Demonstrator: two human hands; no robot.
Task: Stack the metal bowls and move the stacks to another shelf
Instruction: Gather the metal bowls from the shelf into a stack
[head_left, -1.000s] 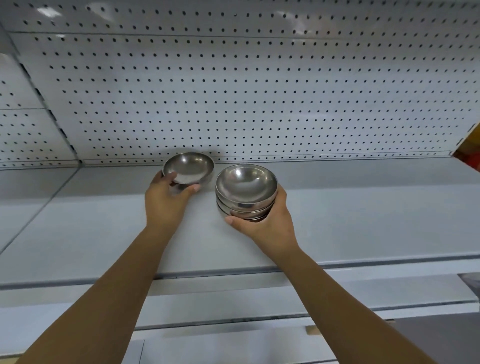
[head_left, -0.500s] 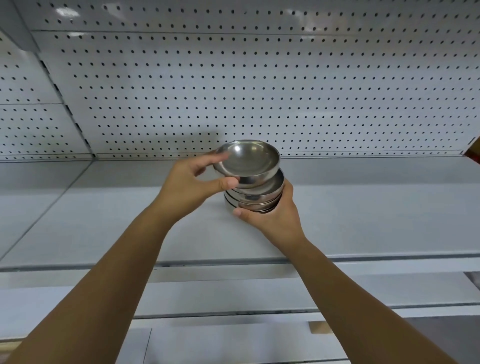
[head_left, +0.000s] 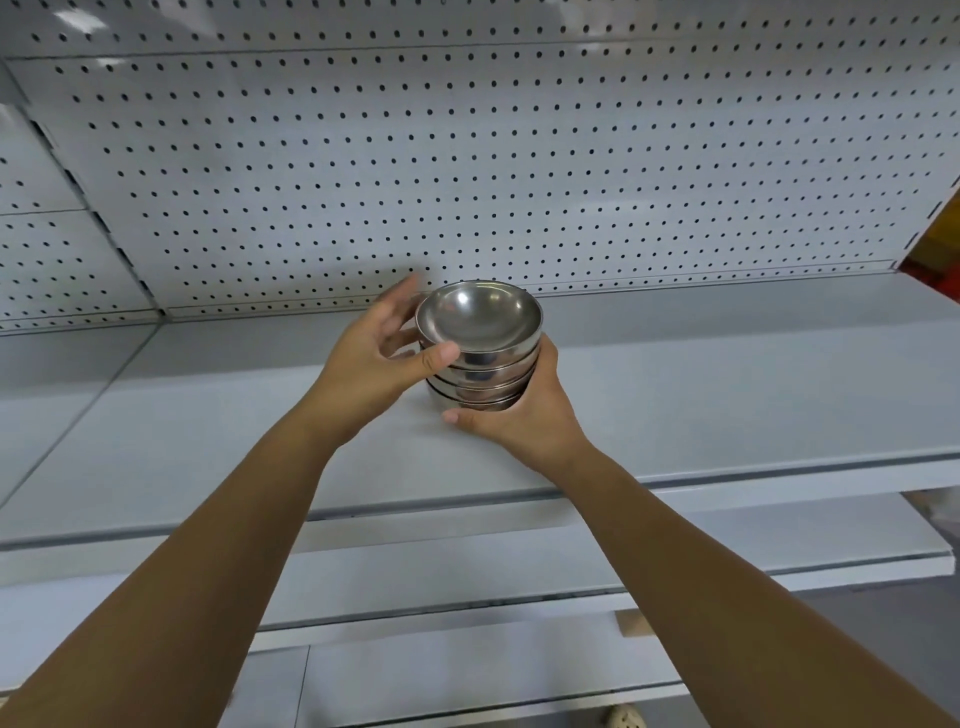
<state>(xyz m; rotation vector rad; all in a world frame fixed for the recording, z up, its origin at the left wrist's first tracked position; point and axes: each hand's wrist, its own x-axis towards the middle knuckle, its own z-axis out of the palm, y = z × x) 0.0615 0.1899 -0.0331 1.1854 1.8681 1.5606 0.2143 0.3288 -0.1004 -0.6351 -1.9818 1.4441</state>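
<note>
Stack of metal bowls (head_left: 480, 382) sits mid-shelf (head_left: 727, 374), well back from the shelf's front edge (head_left: 779, 474) and just short of the pegboard back panel (head_left: 415, 156). Cannot tell if its base touches the shelf surface. Bowls are shiny steel, round and shallow, nested with their rims showing as bands. The top bowl (head_left: 478, 317) is seated level, with a light glare inside.

Left hand (head_left: 371, 364): grip on the top bowl, thumb on near side, fingers round far-left side, index finger lifted straight. Right hand (head_left: 519, 428): grip wraps the lower stack from the right, thumb along the base, fingertips hidden behind.

Grey shelf surface runs on left and right of the stack. Lower shelf (head_left: 467, 566) juts out beneath, under both forearms.
</note>
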